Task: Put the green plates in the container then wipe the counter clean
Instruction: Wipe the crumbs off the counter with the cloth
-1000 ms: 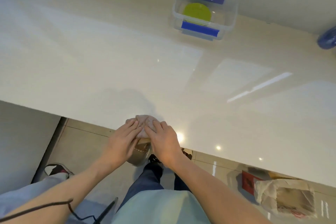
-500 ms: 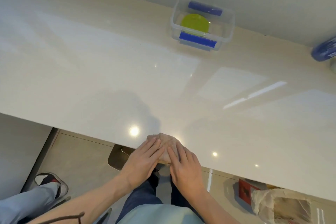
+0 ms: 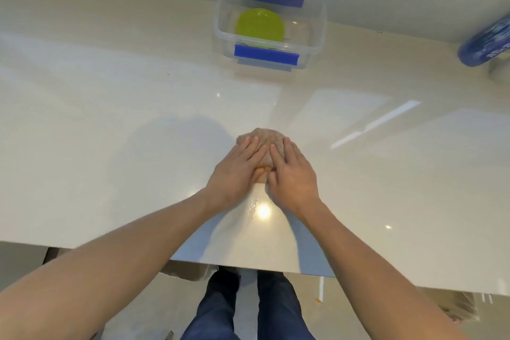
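A green plate (image 3: 260,25) lies inside a clear plastic container (image 3: 317,36) with blue clips at the back of the glossy cream counter (image 3: 110,132). In the middle of the counter a bunched pinkish-brown cloth (image 3: 266,137) lies under both palms. My left hand (image 3: 237,171) and my right hand (image 3: 292,174) press flat on it side by side, fingers extended toward the container. Most of the cloth is hidden beneath the hands.
A blue cylindrical object (image 3: 485,44) lies at the far right by the wall. The counter's front edge runs below my forearms; under it are my legs in jeans (image 3: 248,309) and a tiled floor with a bag (image 3: 458,309) at the right.
Both hands have pushed the cloth from the counter's front edge forward to the middle of the counter, toward the container.
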